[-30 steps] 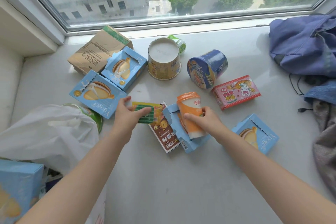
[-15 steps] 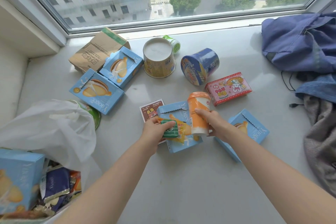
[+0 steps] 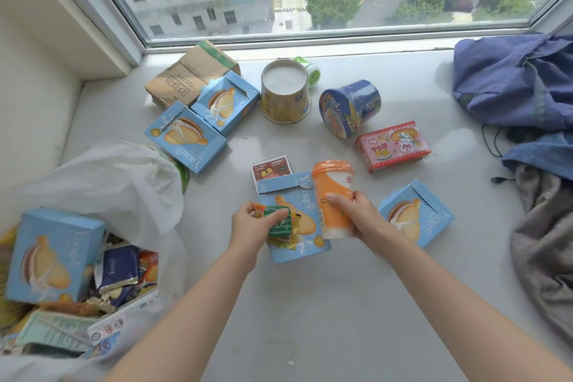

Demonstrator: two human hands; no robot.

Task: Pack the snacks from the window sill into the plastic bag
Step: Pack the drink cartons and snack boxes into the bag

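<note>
Snacks lie scattered across the pale grey window sill [image 3: 310,304]. Near its middle the left hand [image 3: 251,226] pinches a small green striped packet [image 3: 277,222] together with some crinkled yellow-orange wrappers. Its fingers curl round them above a flat light blue cardboard snack box [image 3: 297,245]. The right hand [image 3: 359,215] grips an orange-and-white plastic drink cup [image 3: 333,192] round its lower half. The cup is roughly upright against that box's right side.

A small brown-red card packet [image 3: 273,166] pokes out from under the box's far edge. At the sill's left edge the white plastic bag [image 3: 108,183] gapes open, with a blue box, dark blue sachets and other packets inside.

Toward the window edge sit two more blue boxes [image 3: 186,136], a brown cardboard carton [image 3: 186,74], an upturned yellow paper tub [image 3: 285,96] and a dark blue tub [image 3: 352,107] on its side. A pink-red box [image 3: 392,146] lies beyond the cup — and another blue box [image 3: 418,214] just right of the right hand.
</note>
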